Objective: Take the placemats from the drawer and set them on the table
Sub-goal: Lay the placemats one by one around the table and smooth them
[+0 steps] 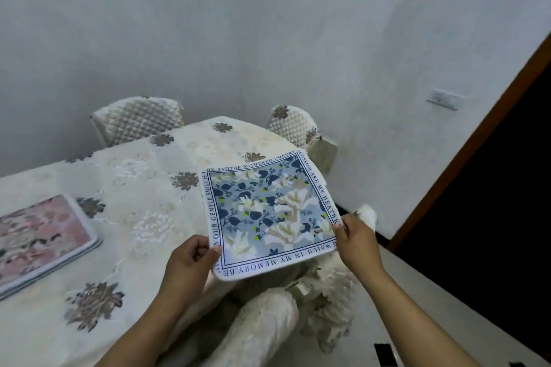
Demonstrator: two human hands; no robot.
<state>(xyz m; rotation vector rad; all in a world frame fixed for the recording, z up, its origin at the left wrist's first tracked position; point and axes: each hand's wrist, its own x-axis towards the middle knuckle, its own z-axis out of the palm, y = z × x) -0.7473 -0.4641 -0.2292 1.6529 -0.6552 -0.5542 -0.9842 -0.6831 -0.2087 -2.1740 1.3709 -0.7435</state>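
I see blue floral square fabric placemat (269, 214) over right end of cream embroidered-cloth bench (134, 188). Left hand (190, 262) and right hand (356, 240) each pinch a near corner. Pink floral placemat stack (41, 235) lies flat on bench, far left.

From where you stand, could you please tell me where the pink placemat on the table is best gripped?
Probably at its right corner, coming from the right: the pink placemat lies flat on the table, so only an edge can be pinched, and its left part runs out of frame.
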